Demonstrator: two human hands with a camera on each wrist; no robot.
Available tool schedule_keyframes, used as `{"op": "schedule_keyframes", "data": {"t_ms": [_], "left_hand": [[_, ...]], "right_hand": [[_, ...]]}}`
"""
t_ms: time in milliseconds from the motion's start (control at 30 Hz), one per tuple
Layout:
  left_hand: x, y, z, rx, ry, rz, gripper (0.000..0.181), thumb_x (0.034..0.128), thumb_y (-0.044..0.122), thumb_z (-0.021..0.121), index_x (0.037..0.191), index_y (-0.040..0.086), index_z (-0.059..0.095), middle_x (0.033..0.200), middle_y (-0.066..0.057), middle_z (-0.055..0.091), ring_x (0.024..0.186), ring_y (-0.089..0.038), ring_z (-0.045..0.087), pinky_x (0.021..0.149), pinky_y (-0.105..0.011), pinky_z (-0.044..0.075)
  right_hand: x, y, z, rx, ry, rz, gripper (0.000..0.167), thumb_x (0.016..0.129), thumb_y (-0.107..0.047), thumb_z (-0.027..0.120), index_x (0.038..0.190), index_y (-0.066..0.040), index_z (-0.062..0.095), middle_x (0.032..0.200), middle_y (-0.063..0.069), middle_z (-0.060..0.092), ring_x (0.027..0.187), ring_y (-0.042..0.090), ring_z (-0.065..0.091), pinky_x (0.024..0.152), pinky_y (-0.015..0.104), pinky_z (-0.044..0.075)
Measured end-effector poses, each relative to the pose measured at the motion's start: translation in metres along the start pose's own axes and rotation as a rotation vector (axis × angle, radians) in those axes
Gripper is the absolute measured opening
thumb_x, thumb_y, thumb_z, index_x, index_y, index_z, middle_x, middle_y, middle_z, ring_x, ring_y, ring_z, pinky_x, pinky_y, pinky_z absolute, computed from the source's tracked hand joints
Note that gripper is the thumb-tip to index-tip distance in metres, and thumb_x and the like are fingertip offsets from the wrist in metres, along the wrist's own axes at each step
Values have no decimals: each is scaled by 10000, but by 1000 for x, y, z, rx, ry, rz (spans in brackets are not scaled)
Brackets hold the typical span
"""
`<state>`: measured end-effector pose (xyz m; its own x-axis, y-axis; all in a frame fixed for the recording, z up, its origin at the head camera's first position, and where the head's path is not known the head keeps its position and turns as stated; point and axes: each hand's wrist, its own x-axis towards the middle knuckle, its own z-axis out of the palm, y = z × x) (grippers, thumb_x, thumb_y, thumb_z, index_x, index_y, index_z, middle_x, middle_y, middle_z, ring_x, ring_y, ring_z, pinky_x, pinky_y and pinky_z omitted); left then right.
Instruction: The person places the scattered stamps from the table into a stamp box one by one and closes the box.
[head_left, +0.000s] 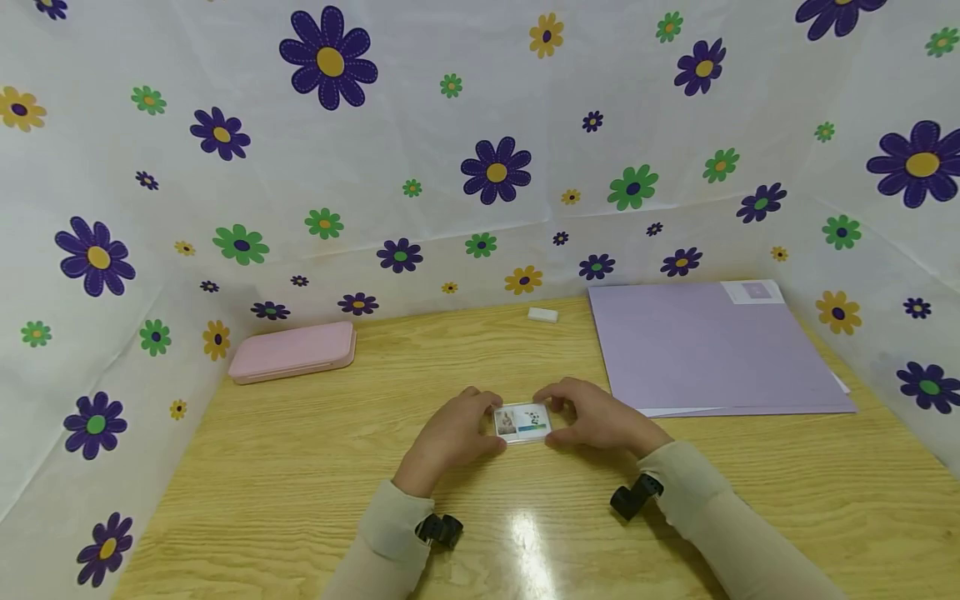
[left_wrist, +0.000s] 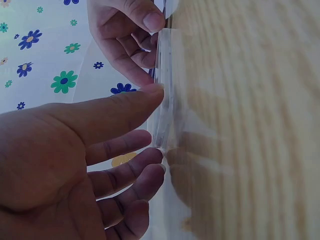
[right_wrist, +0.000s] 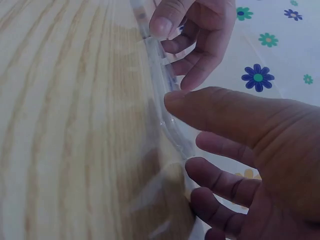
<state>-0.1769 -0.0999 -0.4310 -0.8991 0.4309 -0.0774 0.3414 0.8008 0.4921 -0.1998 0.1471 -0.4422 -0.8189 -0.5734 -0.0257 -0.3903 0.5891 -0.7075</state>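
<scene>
A small clear plastic card holder (head_left: 522,423), with a small picture and a coloured print on its white face, is at the middle of the wooden table. My left hand (head_left: 455,429) holds its left end, thumb at the near corner and fingertips at the far one. On the opposite end, my right hand (head_left: 597,418) grips the right corners the same way. Edge-on in the left wrist view, the holder (left_wrist: 166,85) looks like a thin transparent slab at table level. The right wrist view shows its clear edge (right_wrist: 162,95) beside the thumb.
A pink case (head_left: 292,352) lies at the back left of the wooden table (head_left: 285,483). Near the back edge is a small white block (head_left: 543,315). Large purple sheets (head_left: 720,350) with white paper beneath them lie at the right. Flower-printed cloth (head_left: 420,108) stands around the table.
</scene>
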Motion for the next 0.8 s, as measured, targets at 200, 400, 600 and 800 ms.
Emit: {"op": "schedule_keyframes", "data": {"t_ms": [200, 400, 600, 800], "left_hand": [[-1, 3, -5, 17, 17, 25, 507, 883, 281, 763, 1320, 83, 600, 1139, -53, 590, 913, -185, 577, 813, -376, 489], [-2, 8, -10, -5, 40, 48, 443, 961, 287, 668, 1345, 82, 584, 1234, -77, 570, 1047, -232, 600, 891, -412, 504], [-1, 11, -14, 69, 143, 135, 381, 1023, 276, 560, 1367, 111, 573, 1313, -65, 569, 1176, -277, 563, 958, -469, 471], [-2, 13, -18, 141, 236, 209, 434, 1034, 350, 516, 1419, 150, 528, 1438, -42, 507, 1289, -275, 498, 1008, -513, 426]], "right_hand": [[-3, -3, -4, 7, 27, -36, 469, 872, -208, 773, 1287, -53, 618, 1020, 41, 576, 889, 219, 507, 779, 369, 442], [-3, -8, -7, 34, 85, -96, 367, 967, -238, 662, 1281, -53, 623, 1066, 36, 610, 938, 190, 545, 818, 398, 483], [-3, -16, -11, 75, 136, -122, 398, 1008, -347, 578, 1318, -101, 618, 1269, 47, 589, 1150, 246, 533, 940, 534, 451], [-7, -29, -15, 50, 199, -160, 448, 1015, -420, 536, 1381, -165, 579, 1425, 36, 498, 1338, 291, 416, 1043, 610, 339]]}}
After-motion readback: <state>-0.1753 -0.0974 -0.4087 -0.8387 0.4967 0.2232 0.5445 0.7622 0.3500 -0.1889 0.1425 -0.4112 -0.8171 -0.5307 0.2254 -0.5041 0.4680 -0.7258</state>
